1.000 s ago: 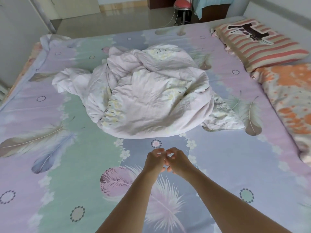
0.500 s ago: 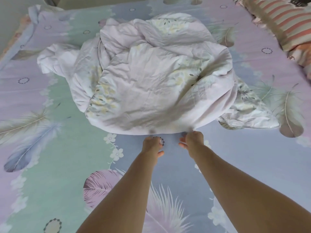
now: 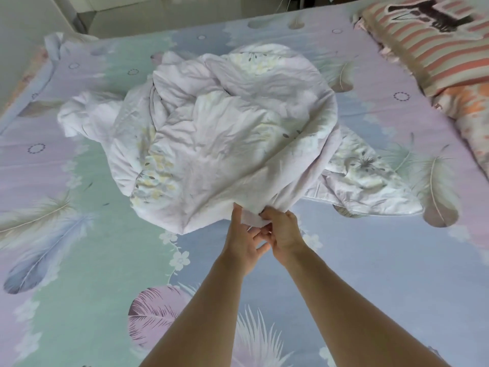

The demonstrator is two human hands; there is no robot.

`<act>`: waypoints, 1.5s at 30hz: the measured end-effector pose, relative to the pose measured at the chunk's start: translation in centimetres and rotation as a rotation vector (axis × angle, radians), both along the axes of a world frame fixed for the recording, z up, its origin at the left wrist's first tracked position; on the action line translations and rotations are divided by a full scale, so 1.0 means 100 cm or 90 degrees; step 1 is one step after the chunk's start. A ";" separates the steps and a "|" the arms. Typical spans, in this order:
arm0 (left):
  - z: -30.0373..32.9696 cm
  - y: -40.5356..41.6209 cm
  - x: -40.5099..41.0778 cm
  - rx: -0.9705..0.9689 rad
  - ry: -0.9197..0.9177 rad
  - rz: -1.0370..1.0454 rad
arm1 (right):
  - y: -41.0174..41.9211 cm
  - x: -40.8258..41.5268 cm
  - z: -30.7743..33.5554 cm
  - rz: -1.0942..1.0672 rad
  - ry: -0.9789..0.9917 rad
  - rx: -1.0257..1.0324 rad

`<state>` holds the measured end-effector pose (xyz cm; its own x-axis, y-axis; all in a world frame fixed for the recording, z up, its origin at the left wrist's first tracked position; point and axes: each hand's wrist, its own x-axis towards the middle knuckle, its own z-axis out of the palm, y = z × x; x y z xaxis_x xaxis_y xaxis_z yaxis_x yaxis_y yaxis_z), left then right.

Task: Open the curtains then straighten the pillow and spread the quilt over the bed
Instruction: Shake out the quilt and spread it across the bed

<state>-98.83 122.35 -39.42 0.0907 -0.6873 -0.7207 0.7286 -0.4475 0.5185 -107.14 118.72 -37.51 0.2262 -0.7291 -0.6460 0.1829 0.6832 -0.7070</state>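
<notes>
Both forearms are bare, no sleeves visible; the left hand (image 3: 244,242) and right hand (image 3: 284,231) wear no gloves.

Both hands (image 3: 263,234) have now gripped the quilt's (image 3: 225,139) near edge.

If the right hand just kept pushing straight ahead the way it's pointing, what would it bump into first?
The right hand points up the bed into the crumpled quilt, whose near edge it already pinches. Going on, it would likely press into that heap first, though depth is hard to judge from one view.
</notes>
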 end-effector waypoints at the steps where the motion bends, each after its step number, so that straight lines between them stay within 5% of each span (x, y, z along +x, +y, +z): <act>1: 0.014 0.000 -0.003 -0.046 0.009 0.003 | 0.008 0.000 0.014 0.015 0.008 -0.020; 9: 0.114 0.015 0.018 -0.078 0.067 0.152 | 0.061 -0.003 0.099 0.075 -0.051 -0.094; 14: 0.175 0.050 0.038 -0.162 0.125 0.260 | 0.069 0.001 0.123 -0.043 -0.085 -0.009; 19: 0.219 0.106 0.052 -0.211 0.181 0.219 | 0.073 0.020 0.147 -0.136 -0.158 0.125; 25: 0.243 0.180 0.059 -0.231 0.231 0.206 | 0.101 0.055 0.186 -0.023 -0.216 0.048; 36: 0.275 0.224 0.096 -0.156 0.157 0.420 | 0.155 0.063 0.298 -0.041 -0.235 -0.060; 45: 0.309 0.193 0.064 -0.039 -0.499 -0.014 | 0.180 0.083 0.348 0.119 -0.216 -0.157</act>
